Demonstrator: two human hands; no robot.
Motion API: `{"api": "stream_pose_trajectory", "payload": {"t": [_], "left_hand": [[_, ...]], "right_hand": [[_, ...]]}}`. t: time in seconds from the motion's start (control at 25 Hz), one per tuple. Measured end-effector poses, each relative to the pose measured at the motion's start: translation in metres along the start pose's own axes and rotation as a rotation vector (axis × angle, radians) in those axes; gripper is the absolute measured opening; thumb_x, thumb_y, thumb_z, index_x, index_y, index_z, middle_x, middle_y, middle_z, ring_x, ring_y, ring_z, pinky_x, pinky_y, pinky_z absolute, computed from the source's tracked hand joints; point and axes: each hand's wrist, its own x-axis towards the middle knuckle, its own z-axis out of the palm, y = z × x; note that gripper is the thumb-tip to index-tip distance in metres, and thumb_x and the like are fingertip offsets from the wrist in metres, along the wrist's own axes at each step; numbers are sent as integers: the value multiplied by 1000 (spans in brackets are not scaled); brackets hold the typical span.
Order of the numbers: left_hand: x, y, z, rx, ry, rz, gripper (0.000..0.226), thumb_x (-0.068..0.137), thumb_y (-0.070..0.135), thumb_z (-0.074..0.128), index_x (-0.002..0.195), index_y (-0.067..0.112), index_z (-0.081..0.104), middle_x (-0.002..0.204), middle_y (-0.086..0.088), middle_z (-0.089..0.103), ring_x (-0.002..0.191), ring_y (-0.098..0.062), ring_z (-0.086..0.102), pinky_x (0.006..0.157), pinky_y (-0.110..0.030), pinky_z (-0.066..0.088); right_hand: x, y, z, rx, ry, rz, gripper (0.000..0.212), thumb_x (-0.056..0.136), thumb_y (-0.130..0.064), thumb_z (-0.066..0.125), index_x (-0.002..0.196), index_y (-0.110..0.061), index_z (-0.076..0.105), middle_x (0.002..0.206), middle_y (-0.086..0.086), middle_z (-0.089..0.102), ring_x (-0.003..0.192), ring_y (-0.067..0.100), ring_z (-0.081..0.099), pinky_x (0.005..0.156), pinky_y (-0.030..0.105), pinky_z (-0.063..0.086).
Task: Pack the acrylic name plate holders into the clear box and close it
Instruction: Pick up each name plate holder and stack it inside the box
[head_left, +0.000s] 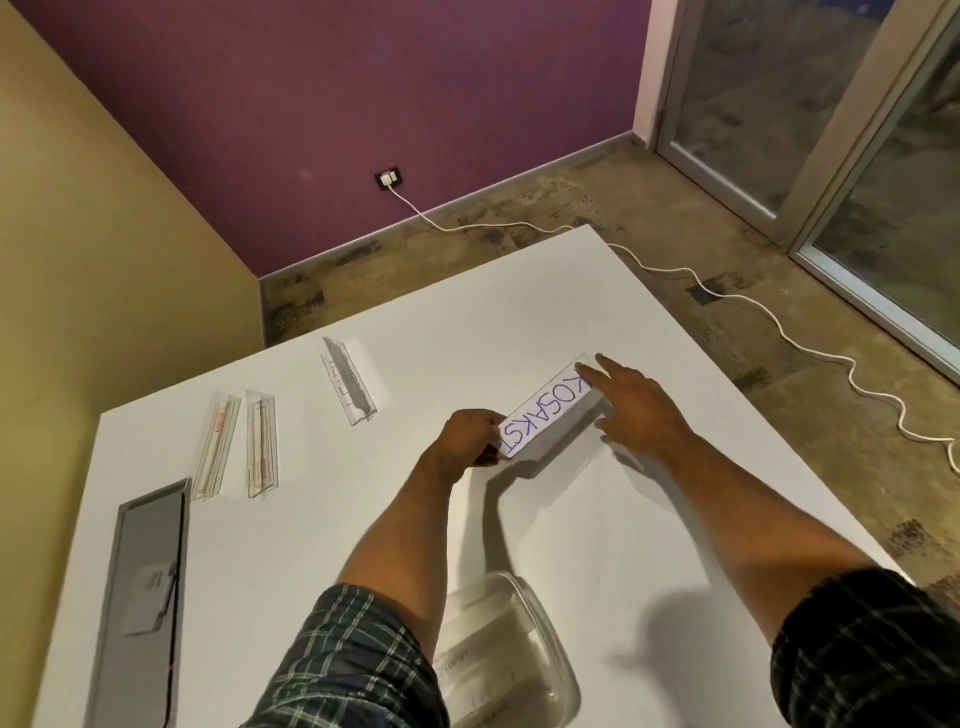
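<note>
clear box (511, 654) bottom center partly hidden by left forearm; lettering on far holder (349, 382) upper left unreadable.

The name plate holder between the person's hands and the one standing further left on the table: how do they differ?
The held holder shows a white card with bold blue lettering; the far holder shows only faint markings. The held holder is gripped by the left hand at one end and touched by the right hand at the other; the far holder stands alone, untouched. Both are clear acrylic, long and narrow, on the white table.
</note>
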Motion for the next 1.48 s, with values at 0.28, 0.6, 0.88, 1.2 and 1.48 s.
{"api": "stream_pose_trajectory", "payload": {"t": [0.28,0.6,0.88,1.2,1.48], "left_hand": [[-84,-51,-41,-148,-167,-135,42,93,-10,30,96,4,69,87,-13,66,63,-19,60,57,-24,57],[-144,-121,-102,-372,-149,-103,40,93,-7,36,117,-4,67,76,-6,62,61,-14,49,66,-25,51],[-184,-180,-129,-597,-71,-3,31,103,-2,44,100,0,75,95,-14,72,84,-16,73,73,-24,61],[-202,-213,-126,-517,17,-16,22,96,-3,59,112,1,73,80,-5,70,72,-10,66,63,-18,56],[-209,-220,-120,-361,113,19,8,84,-4,74,82,4,75,76,-10,75,73,-16,73,72,-23,60]], "right_hand": [[-56,-43,13,196,-100,-218,79,77,-21,85,147,-29,49,149,-2,45,135,19,45,112,35,40],[-82,-111,31,136,-254,-332,68,69,-33,89,132,-25,63,125,-5,61,112,13,58,93,28,46],[-87,-141,38,284,-444,-268,55,63,-40,94,111,-35,68,101,-15,70,89,13,65,79,29,51],[-97,-154,51,331,-588,-276,47,60,-43,95,100,-33,72,94,4,72,81,26,62,76,36,48],[-107,-154,46,347,-601,-275,49,57,-48,94,99,-32,73,94,8,72,80,25,61,73,35,46]]}}
